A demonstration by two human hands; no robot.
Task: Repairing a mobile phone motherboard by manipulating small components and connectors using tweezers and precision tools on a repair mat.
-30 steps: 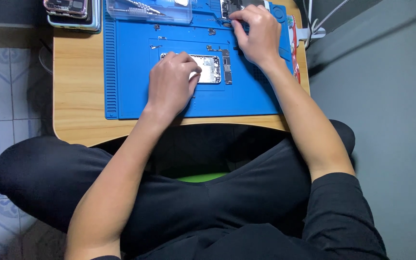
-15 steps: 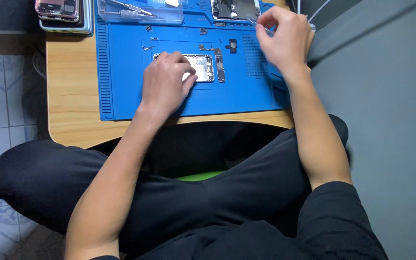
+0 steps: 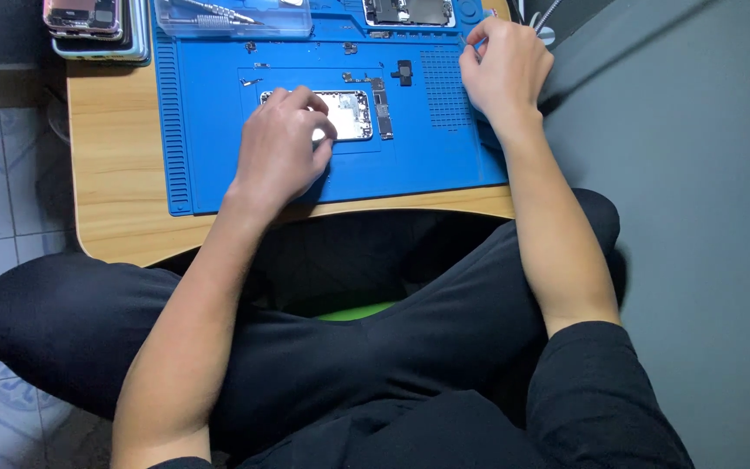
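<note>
Stacking at the far left corner of the wooden counter [image 3: 115, 217] are several phones [image 3: 97, 26]. On the blue mat [image 3: 210, 130], the left hand [image 3: 281, 152] lies palm-down, its grip loosely pressing the opened phone [image 3: 349, 115]. Rightward, the right hand [image 3: 505, 69] pinches something at the mat's edge; what, I cannot tell.

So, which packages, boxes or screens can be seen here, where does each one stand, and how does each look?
Clear plastic box: top edge of the blue mat, rectangular, see-through, metal tools inside.
Stack of phones: top left corner of the wooden table, flat, rounded corners; the top one is dark.
Opened phone body: middle of the mat, under the left hand, silvery inside.
Second opened phone: top edge of the mat, left of the right hand, dark inside.
</note>
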